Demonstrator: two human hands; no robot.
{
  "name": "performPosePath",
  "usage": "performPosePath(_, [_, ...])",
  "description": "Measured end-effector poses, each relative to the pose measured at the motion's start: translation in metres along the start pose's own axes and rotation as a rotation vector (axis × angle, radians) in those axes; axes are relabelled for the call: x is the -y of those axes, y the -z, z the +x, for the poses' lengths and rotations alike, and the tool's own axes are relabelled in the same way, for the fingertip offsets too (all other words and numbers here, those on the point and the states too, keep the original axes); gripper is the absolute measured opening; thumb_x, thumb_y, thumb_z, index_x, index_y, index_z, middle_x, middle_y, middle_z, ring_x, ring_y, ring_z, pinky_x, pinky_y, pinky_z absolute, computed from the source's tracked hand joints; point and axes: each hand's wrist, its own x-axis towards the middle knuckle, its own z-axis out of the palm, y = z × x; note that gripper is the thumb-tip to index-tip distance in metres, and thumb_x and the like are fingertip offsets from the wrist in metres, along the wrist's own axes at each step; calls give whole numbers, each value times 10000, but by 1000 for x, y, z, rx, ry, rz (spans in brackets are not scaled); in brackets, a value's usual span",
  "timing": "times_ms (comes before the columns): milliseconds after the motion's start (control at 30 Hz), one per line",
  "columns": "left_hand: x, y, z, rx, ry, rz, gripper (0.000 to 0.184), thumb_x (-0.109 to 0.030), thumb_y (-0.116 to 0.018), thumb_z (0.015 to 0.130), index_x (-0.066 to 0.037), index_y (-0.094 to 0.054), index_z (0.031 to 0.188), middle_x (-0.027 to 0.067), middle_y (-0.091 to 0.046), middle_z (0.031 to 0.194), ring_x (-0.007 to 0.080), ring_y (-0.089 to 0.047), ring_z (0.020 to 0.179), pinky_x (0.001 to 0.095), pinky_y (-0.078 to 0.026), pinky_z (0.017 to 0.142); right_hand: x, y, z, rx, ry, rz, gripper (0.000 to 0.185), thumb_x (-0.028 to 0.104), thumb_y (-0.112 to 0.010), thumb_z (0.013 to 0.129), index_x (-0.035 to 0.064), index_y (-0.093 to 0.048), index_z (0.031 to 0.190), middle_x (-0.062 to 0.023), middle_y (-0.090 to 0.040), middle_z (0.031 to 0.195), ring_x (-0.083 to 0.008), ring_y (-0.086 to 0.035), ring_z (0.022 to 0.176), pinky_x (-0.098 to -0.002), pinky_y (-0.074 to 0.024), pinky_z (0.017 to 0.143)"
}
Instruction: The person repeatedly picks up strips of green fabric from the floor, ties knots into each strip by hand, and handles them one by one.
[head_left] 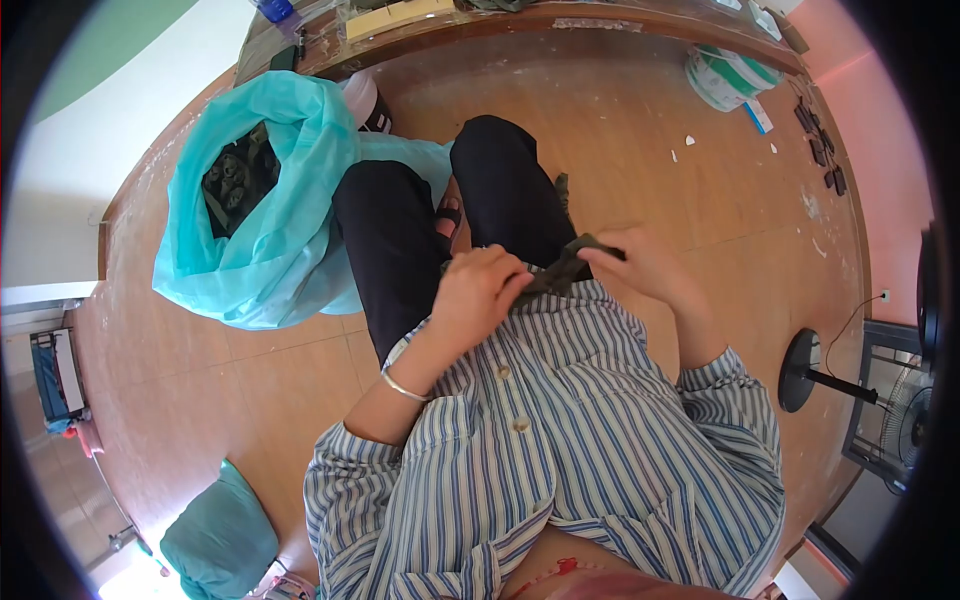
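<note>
A dark olive strip of cloth (564,270), twisted or bunched, stretches over my lap between my two hands. My left hand (478,292), with a bracelet on its wrist, has its fingers closed on one end. The other end is pinched between thumb and fingers of my right hand (642,262). Another dark piece (562,190) shows beside my knee; whether it belongs to the same strip I cannot tell. To the left of my legs stands a large turquoise plastic bag (310,255), its top rolled open, with dark olive pieces (242,180) inside.
A wooden table (520,30) runs across the far side, with a white bucket (366,102) below it. A white-and-green tub (728,78) stands at the far right. A fan (800,370) is to the right. A filled green bag (222,535) sits behind on the left.
</note>
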Motion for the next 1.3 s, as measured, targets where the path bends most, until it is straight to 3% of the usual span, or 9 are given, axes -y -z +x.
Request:
performPosePath(167, [-1, 27, -5, -13, 81, 66, 127, -199, -692, 944, -74, -692, 966, 65, -665, 908, 252, -620, 814, 340, -485, 823, -8, 23, -7, 111, 205, -123, 269, 300, -729, 941, 40, -696, 1002, -83, -705, 871, -225, -638, 751, -328, -474, 677])
performPosePath(333, [2, 22, -9, 188, 22, 4, 137, -199, -697, 945, -65, -692, 915, 61, -681, 952, 229, -621, 826, 332, -475, 837, 44, -10, -5, 45, 66, 95, 342, 375, -758, 915, 46, -688, 851, -73, -712, 850, -225, -621, 688, -335, -467, 636])
performPosePath(533, [-11, 6, -10, 209, -58, -10, 200, -240, -710, 946, -61, -680, 862, 59, -687, 895, 218, -612, 736, 303, -478, 745, 56, -54, 1, 72, 39, -93, 340, 326, -742, 936, 54, -644, 757, -36, -660, 711, -203, -560, 593, -313, -443, 588])
performPosePath(700, [-47, 41, -19, 111, -54, -255, 238, -262, -731, 942, -63, -656, 836, 49, -638, 765, 208, -552, 605, 285, -449, 617, 76, -18, -24, -143, 186, 211, 385, 287, -762, 924, 61, -582, 670, -17, -575, 593, -197, -479, 483, -305, -393, 497])
performPosePath(833, [-60, 78, -37, 99, -300, -135, 250, -252, -757, 928, -61, -635, 821, 36, -585, 685, 200, -495, 534, 288, -410, 542, 91, -2, -42, -169, 531, 302, 413, 165, -774, 909, 77, -503, 611, 5, -475, 546, -166, -395, 450, -291, -341, 464])
performPosePath(1033, [-57, 89, -59, 108, -300, -147, 206, -195, -782, 905, -40, -656, 851, 33, -573, 703, 185, -491, 563, 296, -413, 555, 99, 0, -44, -133, 648, 293, 375, 58, -767, 888, 82, -502, 624, -9, -472, 569, -168, -398, 473, -288, -342, 470])
performPosePath(1200, [-50, 98, -29, 145, -230, -229, 198, -185, -806, 880, -26, -689, 896, 42, -603, 747, 191, -518, 591, 290, -428, 567, 100, 12, -20, -403, 746, 202, 334, 67, -730, 888, 85, -522, 627, -13, -481, 592, -163, -382, 499, -278, -332, 475])
performPosePath(1300, [-63, 85, -10, -73, -190, -354, 217, -203, -823, 862, -31, -701, 913, 45, -617, 779, 202, -533, 609, 288, -442, 580, 100, 9, -8, -453, 904, 117, 300, 80, -708, 875, 92, -536, 629, -13, -488, 610, -156, -375, 515, -273, -322, 476])
